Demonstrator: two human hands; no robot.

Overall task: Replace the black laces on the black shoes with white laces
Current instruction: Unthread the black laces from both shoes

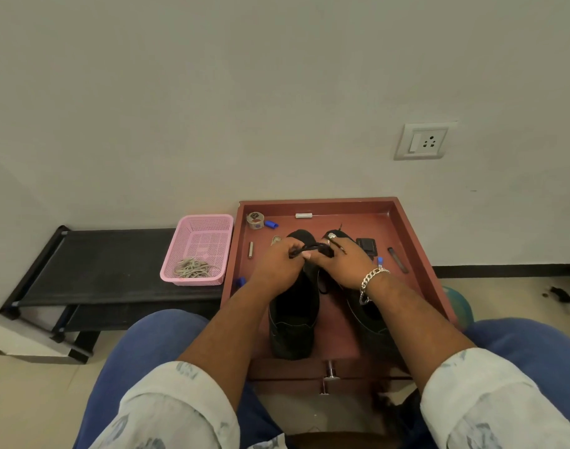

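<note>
Pinching a bunched black lace (311,249) between both hands at frame centre, my left hand (278,270) and right hand (345,264) each have a grip clenched on it above the two black shoes (293,319) in the red tray (416,241). White laces (193,268) lie in the pink basket (209,226) at left.

Soft, even indoor light fills the scene, dim rather than bright, with a slight greenish cast on the wall (277,92). Shadows are faint and diffuse. The black shoes (293,319) lose detail in darkness. Wide-angle distortion bends the edges; the sleeves (167,413) near the bottom look slightly soft.
</note>
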